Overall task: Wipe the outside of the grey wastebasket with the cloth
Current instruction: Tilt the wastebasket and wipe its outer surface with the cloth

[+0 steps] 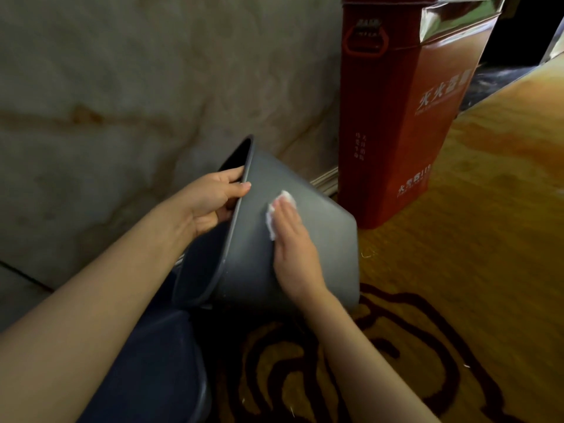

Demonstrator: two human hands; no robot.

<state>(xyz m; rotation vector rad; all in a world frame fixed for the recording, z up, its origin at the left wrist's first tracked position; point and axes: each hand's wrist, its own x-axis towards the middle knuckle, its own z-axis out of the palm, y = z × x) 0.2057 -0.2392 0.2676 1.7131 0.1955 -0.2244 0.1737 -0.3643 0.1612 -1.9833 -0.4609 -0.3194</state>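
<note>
step: wiping in hand | grey wastebasket (pixel 311 239) tipped at frame centre, left hand (pixel 213 199) fingers closed on rim | right hand (pixel 293 245) flat, fingers extended, pressing cloth (pixel 282 209) on outer wall (no pinch) | next: turn basket to reach unwiped sides

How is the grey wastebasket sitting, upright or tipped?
Tipped: the wastebasket leans with its rim up-left, left hand gripping the rim.
</note>
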